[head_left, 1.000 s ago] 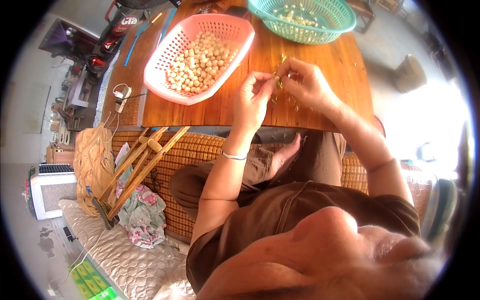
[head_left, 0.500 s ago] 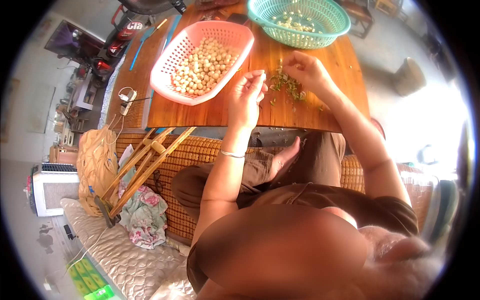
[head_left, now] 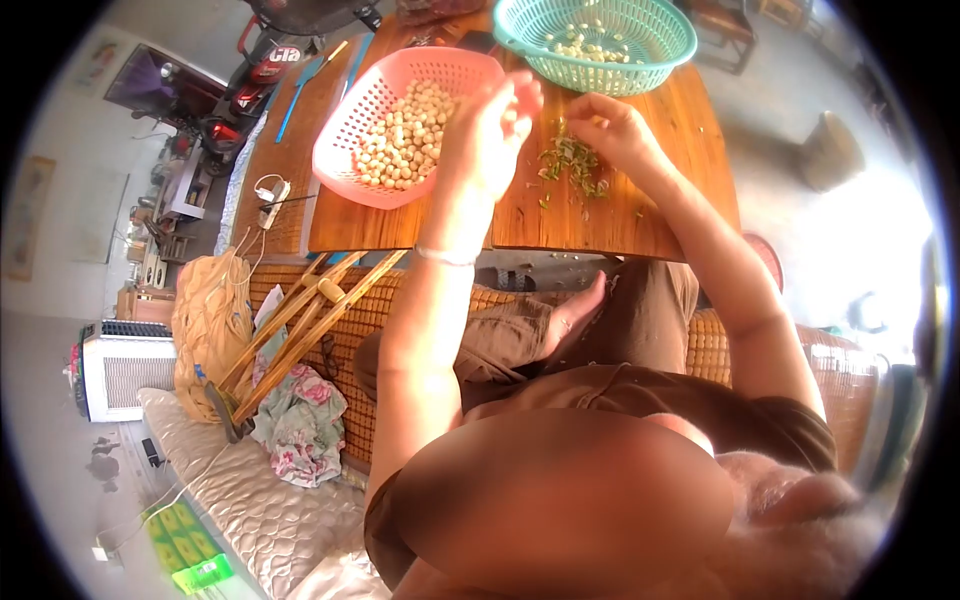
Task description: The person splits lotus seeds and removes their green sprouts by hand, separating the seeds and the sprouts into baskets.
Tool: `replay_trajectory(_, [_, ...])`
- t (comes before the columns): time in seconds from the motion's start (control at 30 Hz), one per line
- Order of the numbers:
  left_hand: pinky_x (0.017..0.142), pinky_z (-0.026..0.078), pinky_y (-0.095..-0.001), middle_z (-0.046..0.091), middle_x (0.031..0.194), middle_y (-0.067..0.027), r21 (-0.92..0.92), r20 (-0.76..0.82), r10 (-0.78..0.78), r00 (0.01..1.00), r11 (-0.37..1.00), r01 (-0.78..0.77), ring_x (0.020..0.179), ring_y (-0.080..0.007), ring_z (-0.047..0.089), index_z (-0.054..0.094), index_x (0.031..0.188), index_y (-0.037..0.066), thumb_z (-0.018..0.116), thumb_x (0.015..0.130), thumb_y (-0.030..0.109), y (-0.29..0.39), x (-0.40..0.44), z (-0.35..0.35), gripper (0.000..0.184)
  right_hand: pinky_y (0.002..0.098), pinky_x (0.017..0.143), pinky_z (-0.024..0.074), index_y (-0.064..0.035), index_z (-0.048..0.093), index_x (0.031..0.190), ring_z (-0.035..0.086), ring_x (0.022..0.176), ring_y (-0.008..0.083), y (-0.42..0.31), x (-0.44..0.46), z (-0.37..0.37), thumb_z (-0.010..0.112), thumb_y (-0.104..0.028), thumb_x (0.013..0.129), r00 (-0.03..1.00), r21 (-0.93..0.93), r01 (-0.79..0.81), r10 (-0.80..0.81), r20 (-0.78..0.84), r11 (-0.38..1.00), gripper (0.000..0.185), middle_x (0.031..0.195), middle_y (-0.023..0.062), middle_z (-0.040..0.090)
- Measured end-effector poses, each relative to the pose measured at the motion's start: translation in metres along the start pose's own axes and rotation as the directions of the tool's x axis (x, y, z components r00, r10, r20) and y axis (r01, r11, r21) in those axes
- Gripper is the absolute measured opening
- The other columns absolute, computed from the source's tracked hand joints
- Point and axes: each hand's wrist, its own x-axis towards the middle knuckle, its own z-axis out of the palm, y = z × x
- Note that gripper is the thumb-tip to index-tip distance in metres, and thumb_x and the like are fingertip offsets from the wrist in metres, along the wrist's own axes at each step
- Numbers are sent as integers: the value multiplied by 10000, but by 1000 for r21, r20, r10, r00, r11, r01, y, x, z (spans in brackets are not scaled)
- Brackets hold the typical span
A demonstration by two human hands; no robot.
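My left hand is raised over the right side of a pink perforated basket and partly covers it. Its fingers are loosely curled and apart, slightly blurred, with nothing visible in them. Many round, pale beige nut-like pieces lie in that basket. My right hand hovers above the wooden table, fingertips pinched together; anything between them is too small to make out. Below those fingertips is a scatter of green and brownish peel scraps. A teal perforated basket beyond my hands holds small whitish pieces.
The wooden table ends just before my crossed legs. Wooden crutches lean at its left front edge, near a tan bag and floral cloth. A power strip and a blue-handled tool lie to the left.
My left hand has moved up and away from me, over the pink basket's right edge, and its fingers have spread. My right hand has barely moved. The view has shifted slightly.
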Motion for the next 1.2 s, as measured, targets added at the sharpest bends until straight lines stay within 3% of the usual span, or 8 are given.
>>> replay_trajectory(0.13, [760, 510, -294, 647, 852, -76, 16, 85, 75, 993, 997, -77, 821, -158, 614, 644, 980, 4, 473, 1000, 139, 17, 60, 32, 220, 286, 785, 517, -37, 676, 1011, 629, 840, 117, 2, 1, -1, 694, -168, 865, 999, 34, 32, -33, 24, 999, 197, 917, 28, 702])
replay_trajectory(0.2, [888, 498, -389, 649, 1201, -203, 46, 81, -50, 995, 998, 46, 1105, -269, 612, 613, 1176, -25, 504, 1011, 349, 15, 112, 33, 423, 288, 771, 513, -34, 676, 1012, 619, 815, 115, -4, -2, -3, 687, -167, 872, 1000, 25, -12, 11, 26, 1000, 193, 912, 31, 702])
replay_trajectory(0.3, [992, 455, -424, 580, 1298, -212, 162, 197, 39, 980, 984, -72, 1206, -293, 545, 559, 1238, -36, 459, 1025, 405, 24, 148, 33, 500, 292, 752, 508, -31, 673, 1011, 617, 800, 116, -4, -2, -2, 677, -164, 880, 999, -76, -53, 54, 3, 996, 186, 901, 40, 701])
replay_trajectory(0.47, [890, 508, -371, 678, 1017, -139, 324, 118, 145, 982, 930, -176, 964, -245, 645, 617, 1106, -17, 464, 1026, 336, 68, 125, -11, 393, 298, 691, 499, -25, 659, 999, 598, 724, 127, 11, 0, 6, 667, -166, 893, 996, 21, 92, -92, -8, 996, 176, 856, 54, 692])
replay_trajectory(0.67, [817, 527, -300, 646, 896, -83, 782, -72, 207, 976, 618, -74, 867, -180, 634, 618, 1019, -22, 452, 974, 53, 92, 67, -93, 187, 354, 634, 494, 5, 583, 914, 612, 655, 259, -4, -8, 11, 614, -131, 917, 971, -167, 231, -239, -29, 959, 139, 781, 143, 649])
replay_trajectory(0.73, [710, 536, -319, 696, 884, -78, 898, -66, 172, 983, 440, -16, 785, -187, 663, 671, 993, 19, 459, 943, 68, 86, 59, -125, 224, 369, 651, 490, 16, 560, 902, 604, 675, 308, -7, -10, 14, 586, -110, 916, 970, -165, 233, -241, -28, 958, 130, 776, 168, 626])
replay_trajectory(0.87, [817, 525, -378, 717, 953, -129, 996, 21, 92, 996, -94, -12, 906, -268, 690, 705, 971, 72, 563, 880, 124, 83, 41, -147, 177, 369, 674, 483, 15, 561, 895, 592, 706, 332, -10, -12, 12, 580, -112, 910, 941, -66, 339, -339, 13, 939, 130, 782, 189, 612])
replay_trajectory(1.2, [869, 523, -394, 706, 994, -165, 946, 257, 45, 965, -217, -242, 933, -312, 674, 706, 981, 38, 593, 904, 170, 63, 53, -112, 190, 386, 686, 524, -33, 605, 929, 654, 771, 361, -14, -15, 19, 624, -83, 877, 934, -183, 343, -355, -37, 921, 75, 791, 151, 645])
